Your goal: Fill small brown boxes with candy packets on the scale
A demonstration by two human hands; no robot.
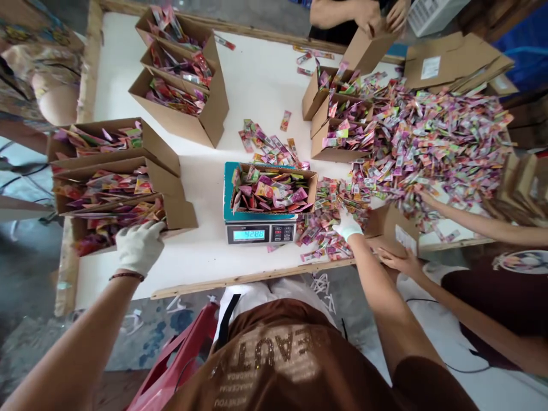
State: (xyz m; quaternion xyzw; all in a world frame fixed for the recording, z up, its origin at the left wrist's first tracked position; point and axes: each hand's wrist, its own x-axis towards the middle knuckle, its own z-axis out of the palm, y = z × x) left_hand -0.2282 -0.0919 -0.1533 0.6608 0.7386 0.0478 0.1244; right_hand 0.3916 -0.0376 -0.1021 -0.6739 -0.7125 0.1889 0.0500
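We log one packet-filled box (313, 195) on the scale (283, 233), mid-tabletop (261, 80), nearer the front edge. Left-hand boxes (182, 214) stand at the left edge, rear boxes (214, 111) toward the back-left corner. Packet heap (449, 128) spreads over the right end.

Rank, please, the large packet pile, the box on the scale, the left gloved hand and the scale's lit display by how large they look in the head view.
1. Large packet pile
2. Box on the scale
3. Left gloved hand
4. Lit display

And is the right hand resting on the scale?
No, the gloved right hand is among the loose packets beside the scale.
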